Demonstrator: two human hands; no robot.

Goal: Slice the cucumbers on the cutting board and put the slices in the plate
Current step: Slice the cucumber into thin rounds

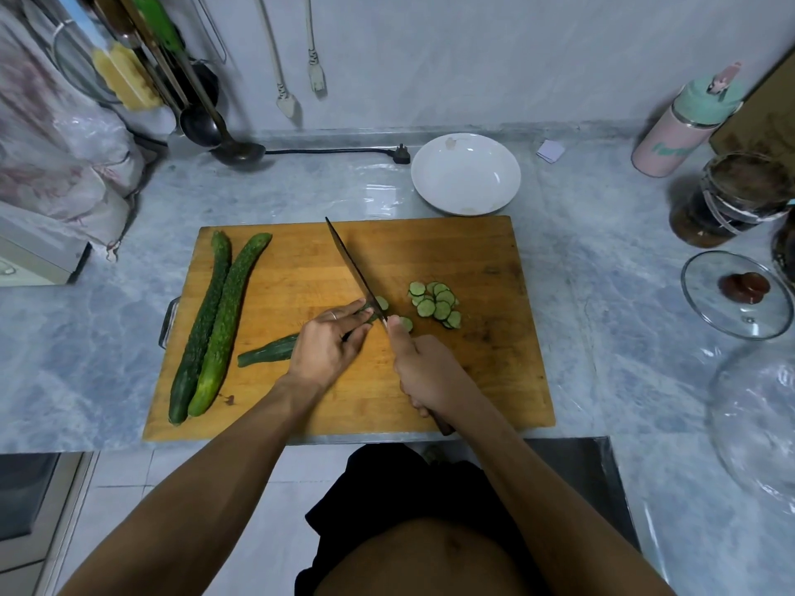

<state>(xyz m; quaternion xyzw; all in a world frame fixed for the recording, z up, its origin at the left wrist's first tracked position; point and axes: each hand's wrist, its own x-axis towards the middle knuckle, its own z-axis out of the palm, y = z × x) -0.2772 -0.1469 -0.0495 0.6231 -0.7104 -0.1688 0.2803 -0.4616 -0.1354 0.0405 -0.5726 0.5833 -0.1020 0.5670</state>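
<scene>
A wooden cutting board (473, 372) lies on the counter. Two whole cucumbers (215, 329) lie side by side along its left part. My left hand (329, 342) holds a partly cut cucumber (269, 350) down on the board, fingers curled over its cut end. My right hand (423, 372) grips the handle of a knife (350, 264), whose blade points away and rests at the cucumber's cut end. A pile of several cucumber slices (436, 304) lies just right of the blade. A white plate (466, 204) stands behind the board with no slices in it.
A pink and green bottle (684, 126), a dark jar (727, 200) and a glass lid (737, 294) stand at the right. A ladle (234, 150) and a black plug (402, 154) lie at the back. Plastic bags (73, 165) sit at the left.
</scene>
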